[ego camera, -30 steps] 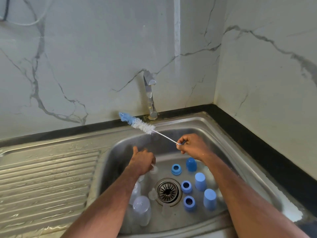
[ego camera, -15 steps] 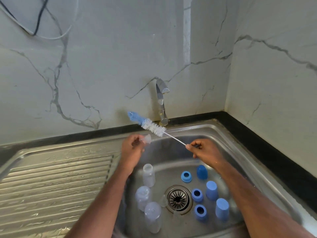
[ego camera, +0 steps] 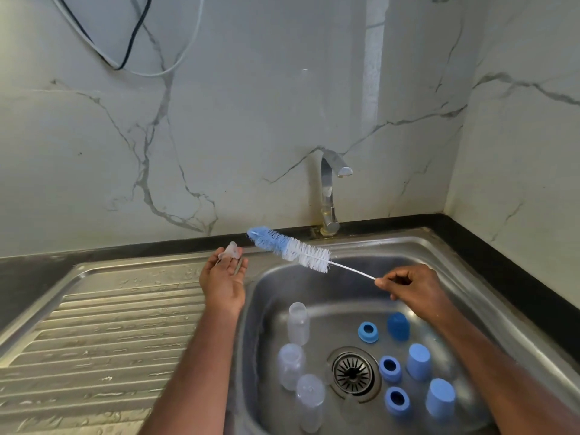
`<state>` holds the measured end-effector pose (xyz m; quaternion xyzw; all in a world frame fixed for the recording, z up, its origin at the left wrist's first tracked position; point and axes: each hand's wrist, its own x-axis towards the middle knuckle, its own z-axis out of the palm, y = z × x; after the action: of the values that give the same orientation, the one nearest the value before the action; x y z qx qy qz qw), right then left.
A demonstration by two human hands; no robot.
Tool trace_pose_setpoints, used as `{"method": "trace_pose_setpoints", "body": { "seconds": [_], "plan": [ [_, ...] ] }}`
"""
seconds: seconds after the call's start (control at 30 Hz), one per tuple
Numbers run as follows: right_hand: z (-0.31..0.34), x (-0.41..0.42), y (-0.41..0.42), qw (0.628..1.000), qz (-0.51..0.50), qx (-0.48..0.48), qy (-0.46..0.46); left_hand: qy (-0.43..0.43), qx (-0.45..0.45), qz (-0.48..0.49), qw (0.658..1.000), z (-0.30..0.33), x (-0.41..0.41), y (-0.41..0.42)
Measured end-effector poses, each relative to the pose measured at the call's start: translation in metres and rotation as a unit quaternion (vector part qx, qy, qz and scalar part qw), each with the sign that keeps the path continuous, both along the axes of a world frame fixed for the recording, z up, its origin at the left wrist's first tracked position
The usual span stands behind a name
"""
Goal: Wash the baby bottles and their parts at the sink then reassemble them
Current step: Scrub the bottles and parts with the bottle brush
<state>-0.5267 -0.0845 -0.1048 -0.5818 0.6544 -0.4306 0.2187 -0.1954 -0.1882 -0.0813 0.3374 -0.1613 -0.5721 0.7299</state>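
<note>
Head view: left hand (ego camera: 223,287) pinches a clear teat (ego camera: 230,250) over the sink rim (ego camera: 150,265) at 10 o'clock; right hand (ego camera: 414,288) grips the bottle brush (ego camera: 292,248) by its wire. Bottles (ego camera: 298,323), blue rings (ego camera: 367,332) and caps (ego camera: 418,361) lie in the basin.

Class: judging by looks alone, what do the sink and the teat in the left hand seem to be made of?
Sink: likely stainless steel, brushed grey with soft reflections. Teat, at the left hand's fingertips: probably silicone, translucent and pale.

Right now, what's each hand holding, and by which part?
Right hand pinches the bottle brush by its wire handle end. Left hand holds a clear nipple at its fingertips.
</note>
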Motion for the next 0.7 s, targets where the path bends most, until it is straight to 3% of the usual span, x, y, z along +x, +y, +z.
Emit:
{"method": "trace_pose_setpoints", "body": {
  "seconds": [0.5,0.6,0.7],
  "plan": [
    [-0.003,-0.007,0.001,0.992,0.06,0.085,0.073,-0.125,-0.043,-0.026,0.991,-0.009,0.006,0.018],
    [0.0,-0.009,0.004,0.994,0.059,0.072,0.063,-0.173,-0.05,-0.006,0.984,-0.017,0.01,0.018],
    [0.004,-0.006,0.005,0.993,0.058,0.047,0.087,-0.154,-0.037,0.008,0.987,-0.017,0.011,0.019]
  ]
}}
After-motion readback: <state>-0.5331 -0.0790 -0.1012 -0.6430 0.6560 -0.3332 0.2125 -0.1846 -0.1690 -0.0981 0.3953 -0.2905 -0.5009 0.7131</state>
